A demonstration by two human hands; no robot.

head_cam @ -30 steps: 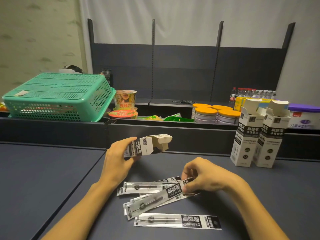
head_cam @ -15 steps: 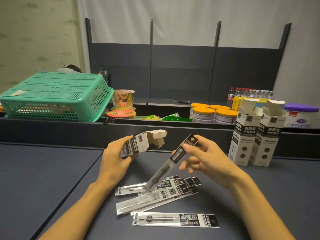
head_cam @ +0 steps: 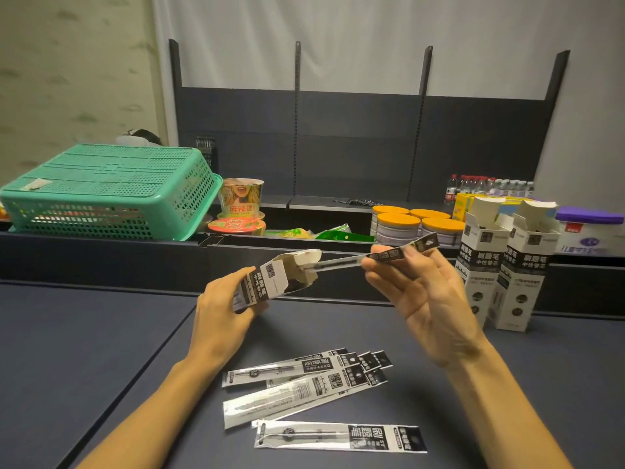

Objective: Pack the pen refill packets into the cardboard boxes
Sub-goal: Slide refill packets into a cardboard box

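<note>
The refill packet [head_cam: 375,260] has swung up from its downward slant, tip now inside the open box [head_cam: 274,280] gripped by the left hand [head_cam: 225,314]; right hand [head_cam: 422,299] pinches its printed end. Other packets [head_cam: 304,384] lie on the table [head_cam: 67,350].

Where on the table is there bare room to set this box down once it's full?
Bare tabletop lies left of the left hand, up to the dark ledge. Another bare patch sits right of the right hand, in front of the two standing boxes. The near middle is crowded with loose refill packets.
</note>
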